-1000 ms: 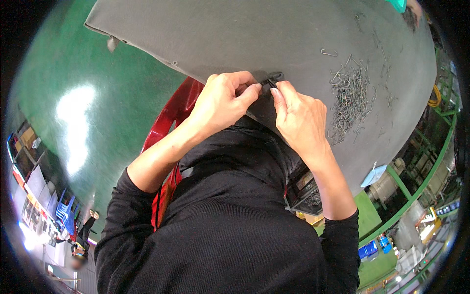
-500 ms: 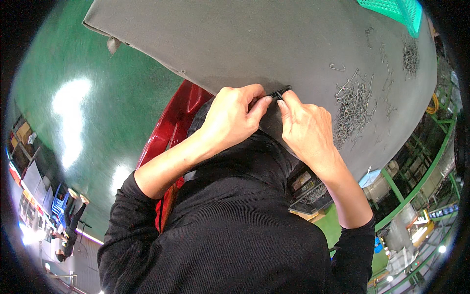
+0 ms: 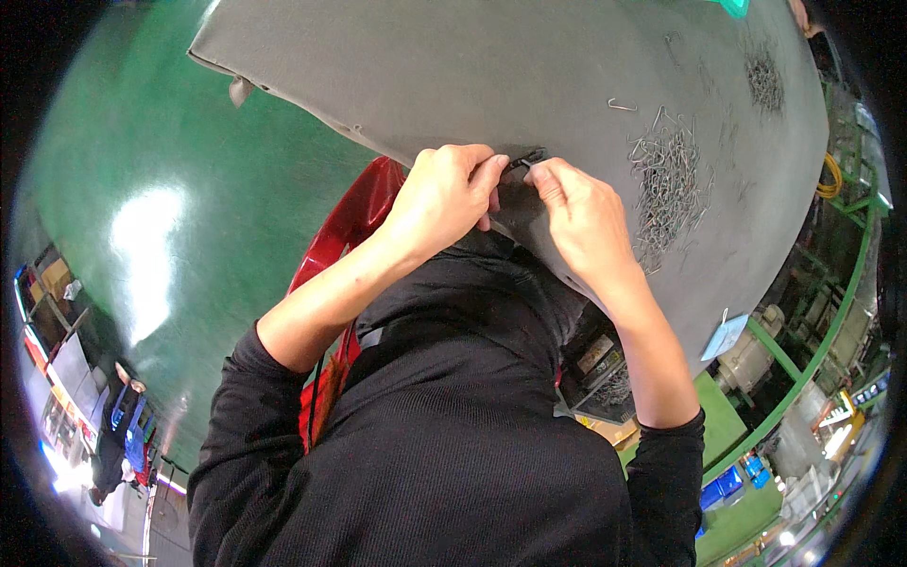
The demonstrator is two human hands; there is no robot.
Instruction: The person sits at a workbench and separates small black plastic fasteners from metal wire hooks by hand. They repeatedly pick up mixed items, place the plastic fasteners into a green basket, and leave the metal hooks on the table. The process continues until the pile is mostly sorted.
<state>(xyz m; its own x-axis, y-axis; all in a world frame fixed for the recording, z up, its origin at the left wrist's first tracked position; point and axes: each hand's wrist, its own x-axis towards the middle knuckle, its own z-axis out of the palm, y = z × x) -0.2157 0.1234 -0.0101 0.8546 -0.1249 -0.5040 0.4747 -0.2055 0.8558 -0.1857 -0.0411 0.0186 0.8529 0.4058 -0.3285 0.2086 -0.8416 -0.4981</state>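
Above the near edge of a grey cloth-covered table, my two hands meet fingertip to fingertip. My left hand is closed in a pinch on one end of a small black part. From the other side my right hand pinches with thumb and forefinger at the part's right end, where a thin pale sliver shows. Exactly what the right fingers grip is too small to make out. A heap of bent wire hooks lies right of my right hand, with a single hook beyond it.
A second heap of small dark wire pieces sits farther right. A green crate shows at the top edge. Red plastic seating stands beside me on the left. A blue face mask hangs at the table's right edge. Another person is far left.
The view has shifted, so the crate has mostly slipped out at the top. My hands stay at the black part, the right fingertips now slightly farther from the left ones.
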